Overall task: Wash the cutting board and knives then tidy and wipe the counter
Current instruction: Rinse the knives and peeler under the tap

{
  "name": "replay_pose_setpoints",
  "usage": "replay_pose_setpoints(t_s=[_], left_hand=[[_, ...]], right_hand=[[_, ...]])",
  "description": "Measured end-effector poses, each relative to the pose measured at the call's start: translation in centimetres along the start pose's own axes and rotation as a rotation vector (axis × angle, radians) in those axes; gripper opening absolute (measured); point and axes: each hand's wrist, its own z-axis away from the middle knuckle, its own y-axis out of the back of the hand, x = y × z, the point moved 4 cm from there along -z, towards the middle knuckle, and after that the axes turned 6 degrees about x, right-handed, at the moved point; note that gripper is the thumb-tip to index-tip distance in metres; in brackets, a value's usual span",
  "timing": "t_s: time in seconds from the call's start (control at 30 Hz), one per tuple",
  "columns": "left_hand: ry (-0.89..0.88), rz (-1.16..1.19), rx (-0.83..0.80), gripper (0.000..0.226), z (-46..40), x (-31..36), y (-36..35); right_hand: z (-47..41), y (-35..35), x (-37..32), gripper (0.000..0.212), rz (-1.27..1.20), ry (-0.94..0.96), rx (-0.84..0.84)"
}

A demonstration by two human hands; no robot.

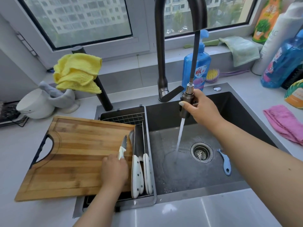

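A bamboo cutting board (73,154) lies across the counter and the sink's left rack. My left hand (114,171) grips a small white-handled knife (123,148) over the board's right edge, blade pointing away. Two larger white-handled knives (141,171) stand on edge in the wire rack (124,117) beside the board. My right hand (200,107) holds the pulled-out faucet spray head (186,102); water (180,136) streams from it into the dark sink (232,108) near the drain (201,152).
A blue peeler (225,163) lies in the sink basin. A yellow cloth (77,72) hangs at back left, a pink cloth (285,123) lies on the right counter. A blue soap bottle (199,66), brush (212,75) and several bottles stand along the window sill.
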Motion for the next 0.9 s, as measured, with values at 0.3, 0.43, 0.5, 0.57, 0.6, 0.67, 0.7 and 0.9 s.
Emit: replay_pose_setpoints(t_s=[0.3, 0.43, 0.5, 0.57, 0.6, 0.67, 0.7, 0.9], left_hand=[[-0.090, 0.035, 0.101, 0.033, -1.0, 2.0, 0.3], [-0.274, 0.217, 0.064, 0.015, 0.6, 8.1, 0.5], [-0.351, 0.253, -0.037, 0.014, 1.5, 11.1, -1.1], [-0.409, 0.220, -0.153, 0.015, 2.3, 13.6, -3.6], [-0.441, 0.190, -0.217, 0.016, 2.8, 14.9, -4.9], [-0.506, 0.125, -0.361, 0.017, 4.2, 17.3, -7.6], [-0.540, 0.086, -0.433, 0.017, 5.1, 18.4, -9.0], [-0.676, -0.123, -0.790, 0.026, 10.1, 23.6, -17.3]], right_hand=[[-0.3, 0.7, 0.5, 0.044, 0.045, 0.005, -0.011], [-0.5, 1.7, 0.9, 0.042, 0.107, 0.029, -0.050], [-0.7, 2.7, 1.3, 0.046, 0.140, 0.037, -0.069], [-0.9, 4.1, 1.7, 0.050, 0.185, 0.042, -0.087], [-1.1, 4.8, 1.8, 0.051, 0.208, 0.048, -0.099], [-1.4, 6.1, 2.1, 0.052, 0.234, 0.062, -0.133], [-1.5, 6.7, 2.2, 0.052, 0.239, 0.069, -0.152], [-2.5, 8.5, 2.8, 0.058, 0.268, 0.131, -0.221]])
